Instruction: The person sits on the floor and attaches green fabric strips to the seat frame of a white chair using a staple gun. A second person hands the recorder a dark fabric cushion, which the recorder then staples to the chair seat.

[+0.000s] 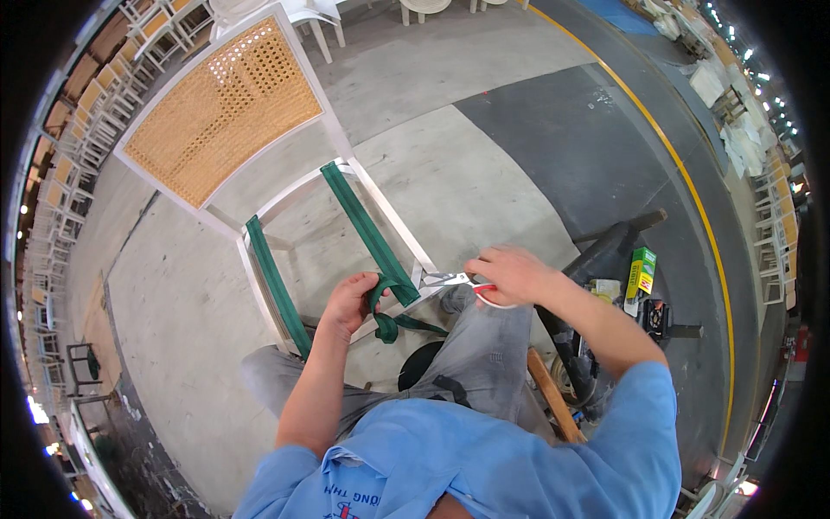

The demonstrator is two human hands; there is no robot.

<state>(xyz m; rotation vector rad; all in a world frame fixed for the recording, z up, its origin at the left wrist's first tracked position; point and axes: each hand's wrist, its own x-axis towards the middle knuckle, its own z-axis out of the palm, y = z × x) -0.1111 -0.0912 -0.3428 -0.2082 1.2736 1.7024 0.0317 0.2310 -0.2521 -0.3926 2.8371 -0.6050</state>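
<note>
A white chair frame (389, 212) with a woven cane back (229, 108) stands in front of me. Across its seat opening run two green webbing straps, one on the left (275, 281) and one on the right (361, 221). My left hand (348, 301) is closed on the loose end of the green webbing (386, 325), which curls down beside the front rail. In my right hand (512, 272) is a pair of scissors (486, 292) with red handles. Their blades are parted and point left, close to the right strap's front end at the chair corner.
To my right, a dark stand (596, 268) carries a green and yellow box (641, 272) and a small black device (657, 318). A wooden bar (553, 394) slants beside my leg. Rows of chairs (95, 112) line the far left, and more chairs (775, 229) stand at the right.
</note>
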